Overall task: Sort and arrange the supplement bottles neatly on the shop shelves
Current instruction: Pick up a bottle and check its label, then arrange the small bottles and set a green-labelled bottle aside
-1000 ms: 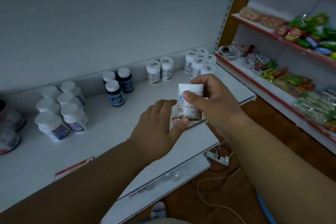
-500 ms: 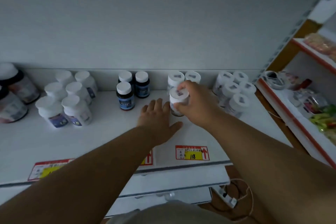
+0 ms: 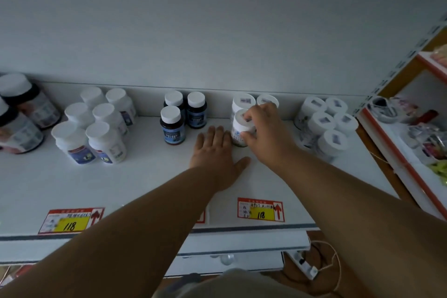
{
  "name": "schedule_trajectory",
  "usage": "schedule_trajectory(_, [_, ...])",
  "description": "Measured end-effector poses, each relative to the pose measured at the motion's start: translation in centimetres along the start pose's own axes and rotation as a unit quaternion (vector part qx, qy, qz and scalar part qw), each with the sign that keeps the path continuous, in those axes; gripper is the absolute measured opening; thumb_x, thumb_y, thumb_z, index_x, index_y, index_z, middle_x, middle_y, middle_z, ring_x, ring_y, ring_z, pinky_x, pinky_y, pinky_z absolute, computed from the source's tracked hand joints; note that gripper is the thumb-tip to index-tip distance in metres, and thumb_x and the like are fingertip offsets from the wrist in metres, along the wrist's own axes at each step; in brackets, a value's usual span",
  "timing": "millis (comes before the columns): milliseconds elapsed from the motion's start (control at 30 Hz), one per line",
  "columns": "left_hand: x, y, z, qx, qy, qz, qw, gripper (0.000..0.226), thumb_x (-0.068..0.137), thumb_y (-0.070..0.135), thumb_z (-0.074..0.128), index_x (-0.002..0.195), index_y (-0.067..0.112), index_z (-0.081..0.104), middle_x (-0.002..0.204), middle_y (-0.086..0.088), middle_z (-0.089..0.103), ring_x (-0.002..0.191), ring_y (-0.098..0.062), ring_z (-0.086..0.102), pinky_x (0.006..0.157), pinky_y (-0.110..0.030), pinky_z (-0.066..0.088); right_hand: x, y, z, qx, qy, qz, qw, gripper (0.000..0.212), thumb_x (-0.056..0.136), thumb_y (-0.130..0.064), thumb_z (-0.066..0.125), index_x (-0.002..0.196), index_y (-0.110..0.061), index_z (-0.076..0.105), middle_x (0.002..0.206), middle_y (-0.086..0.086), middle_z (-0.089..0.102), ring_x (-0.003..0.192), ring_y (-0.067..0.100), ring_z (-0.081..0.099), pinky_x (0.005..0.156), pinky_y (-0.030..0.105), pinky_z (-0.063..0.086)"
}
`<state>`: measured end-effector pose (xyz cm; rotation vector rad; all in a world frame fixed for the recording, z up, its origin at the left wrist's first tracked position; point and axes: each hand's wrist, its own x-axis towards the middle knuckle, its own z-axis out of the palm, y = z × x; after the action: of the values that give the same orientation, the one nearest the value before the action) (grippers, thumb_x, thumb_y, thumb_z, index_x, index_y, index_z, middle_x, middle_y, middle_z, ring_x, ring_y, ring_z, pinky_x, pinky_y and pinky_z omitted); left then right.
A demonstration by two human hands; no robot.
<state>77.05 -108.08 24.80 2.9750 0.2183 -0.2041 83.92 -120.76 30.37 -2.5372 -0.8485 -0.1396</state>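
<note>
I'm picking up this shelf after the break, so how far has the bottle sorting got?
Done: the shelf holds groups by kind: white bottles, dark bottles, and white-capped jars at the right. In hand: the right hand grips a white bottle standing before two like it, the left hand flat beside it. Left: letting go, perhaps squaring rows.

Matt white shelf [image 3: 150, 184] carries smooth plastic bottles [image 3: 105, 143] with glossy labels.

arms: bare, no sleeves | left hand [image 3: 216, 156] & right hand [image 3: 267, 133]: no rings/gloves | garment: grey-beige
</note>
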Motion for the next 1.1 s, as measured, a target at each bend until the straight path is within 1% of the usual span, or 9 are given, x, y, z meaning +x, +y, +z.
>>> schedule_trajectory(67, [-0.5,-0.3,-0.4,-0.021,0.011,0.019,1.0,0.086,0.091,0.07,0.022,0.156,0.016,0.002,0.164,-0.008,0.001,0.15,-0.024,-0.005,0.121,-0.045,0.0,-0.7,-0.9,-0.4,-0.009,0.012,0.023,1.0,0.04,0.081,-0.019,0.074,0.115,-0.01,0.055,0.124,0.015,0.045,0.104,0.032,0.054,0.086,0.039,0.048])
schedule_trajectory(200, [-3.7,-1.6,-1.6,-0.065,0.041,0.057,0.995,0.081,0.092,0.063,0.037,0.153,0.017,0.011,0.16,-0.007,0.017,0.147,-0.025,0.015,0.119,-0.04,0.013,-3.9,-2.7,-0.3,-0.015,0.039,0.065,0.997,0.052,0.079,-0.026,0.076,0.122,-0.012,0.053,0.126,0.015,0.046,0.112,0.033,0.049,0.091,0.042,0.047])
schedule_trajectory(367, [-9.2,-4.2,-2.2,-0.066,0.06,0.13,0.987,0.07,0.092,0.052,0.046,0.15,0.018,0.027,0.153,-0.005,0.032,0.138,-0.027,0.032,0.113,-0.041,0.025,-8.9,-5.9,-0.7,-0.011,0.053,0.09,0.994,0.054,0.08,-0.029,0.074,0.126,-0.011,0.052,0.127,0.017,0.046,0.113,0.038,0.05,0.093,0.046,0.047])
schedule_trajectory(533, [-16.8,-6.7,-2.5,-0.059,0.11,0.172,0.977,0.065,0.088,0.055,0.04,0.141,0.018,0.044,0.141,-0.006,0.049,0.127,-0.03,0.049,0.104,-0.045,0.039,-13.3,-9.5,-1.0,0.022,0.068,0.066,0.995,0.048,0.085,-0.031,0.07,0.126,-0.013,0.053,0.126,0.013,0.05,0.108,0.033,0.055,0.089,0.048,0.05])
schedule_trajectory(633, [-21.6,-7.4,-2.1,-0.065,0.118,0.163,0.977,0.06,0.09,0.052,0.043,0.141,0.02,0.043,0.139,-0.006,0.05,0.125,-0.029,0.049,0.102,-0.044,0.041,-16.7,-11.9,-0.5,0.067,0.072,0.065,0.993,0.043,0.087,-0.031,0.067,0.124,-0.015,0.052,0.124,0.01,0.048,0.108,0.029,0.054,0.088,0.047,0.05])
schedule_trajectory(767, [-25.7,-8.6,-2.6,-0.091,0.116,0.138,0.979,0.062,0.087,0.051,0.042,0.141,0.019,0.044,0.136,-0.009,0.051,0.119,-0.033,0.051,0.1,-0.043,0.041,-21.0,-16.1,-0.3,0.081,0.054,0.1,0.99,0.04,0.089,-0.031,0.066,0.123,-0.017,0.051,0.125,0.006,0.045,0.109,0.024,0.052,0.092,0.038,0.046])
schedule_trajectory(900, [-28.6,-10.2,-2.7,-0.086,0.105,0.151,0.979,0.059,0.092,0.052,0.044,0.145,0.027,0.037,0.144,-0.001,0.044,0.129,-0.025,0.042,0.106,-0.041,0.034,-23.7,-19.9,0.1,0.068,0.074,0.088,0.991,0.04,0.088,-0.031,0.067,0.124,-0.021,0.052,0.124,0.0,0.046,0.108,0.017,0.049,0.087,0.026,0.043])
schedule_trajectory(1000, [-29.6,-12.6,-1.1,-0.098,0.078,0.194,0.973,0.063,0.089,0.057,0.035,0.144,0.027,0.039,0.143,0.002,0.046,0.131,-0.022,0.041,0.107,-0.041,0.035,-25.4,-22.5,2.2,0.053,0.077,0.126,0.988,0.038,0.089,-0.033,0.064,0.124,-0.023,0.053,0.125,0.0,0.047,0.11,0.018,0.051,0.092,0.032,0.046])
schedule_trajectory(1100, [-30.5,-17.3,0.7,-0.096,0.041,0.215,0.971,0.063,0.091,0.056,0.042,0.147,0.026,0.036,0.145,0.002,0.044,0.134,-0.022,0.04,0.109,-0.04,0.035,-26.6,-25.6,6.2,0.051,0.076,0.176,0.98,0.036,0.088,-0.031,0.066,0.122,-0.022,0.057,0.123,0.004,0.049,0.107,0.023,0.053,0.089,0.034,0.048])
